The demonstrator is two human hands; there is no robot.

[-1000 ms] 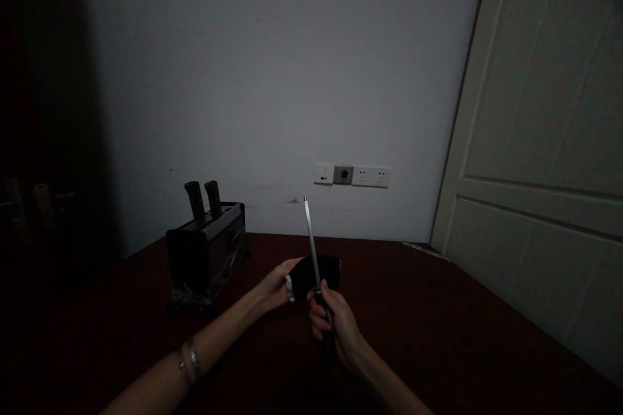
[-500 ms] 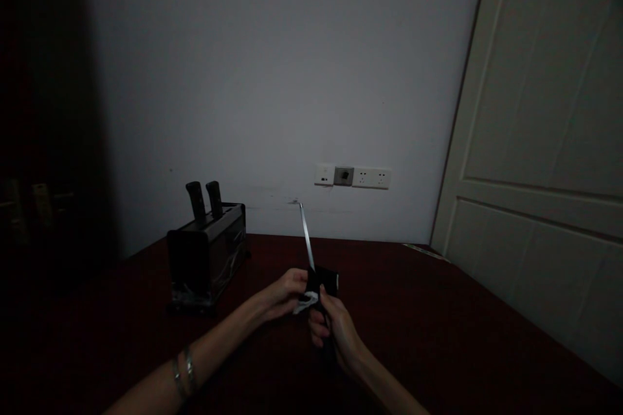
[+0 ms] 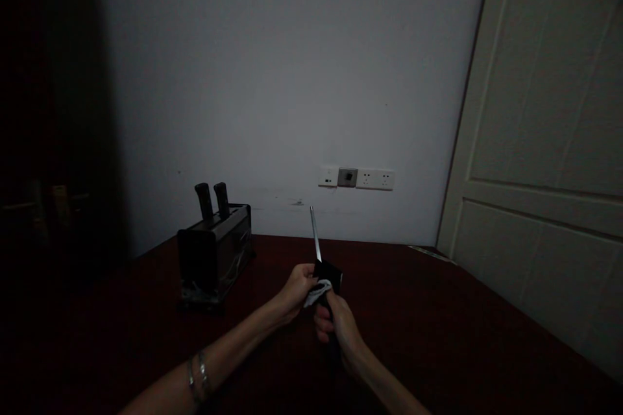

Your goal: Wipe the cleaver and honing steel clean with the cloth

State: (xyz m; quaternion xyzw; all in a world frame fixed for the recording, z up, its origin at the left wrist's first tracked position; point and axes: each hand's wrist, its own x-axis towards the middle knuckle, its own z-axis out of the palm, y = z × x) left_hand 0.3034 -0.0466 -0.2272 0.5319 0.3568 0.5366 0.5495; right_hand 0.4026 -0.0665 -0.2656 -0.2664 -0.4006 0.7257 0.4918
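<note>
My right hand (image 3: 343, 324) is wrapped round the dark handle of a knife (image 3: 315, 233). Its long, narrow silver blade points up and away from me, towards the wall. A black cloth (image 3: 329, 273) with a white part is bunched round the base of the blade. My left hand (image 3: 296, 288) pinches this cloth from the left side, close against the right thumb. Darkness and the fingers hide most of the handle. To the left stands a dark knife block (image 3: 214, 249) with two black-handled knives (image 3: 204, 201) upright in its top.
The dark red table (image 3: 413, 298) reaches back to a pale wall (image 3: 272, 78). Sockets and switches (image 3: 357, 178) sit low on that wall. A white panelled door (image 3: 540, 142) borders the right side. The room is dim.
My left hand has moved in closer to the knife and now grips the cloth, whose white part has shifted up. The blade looks narrower. The whole view has shifted slightly.
</note>
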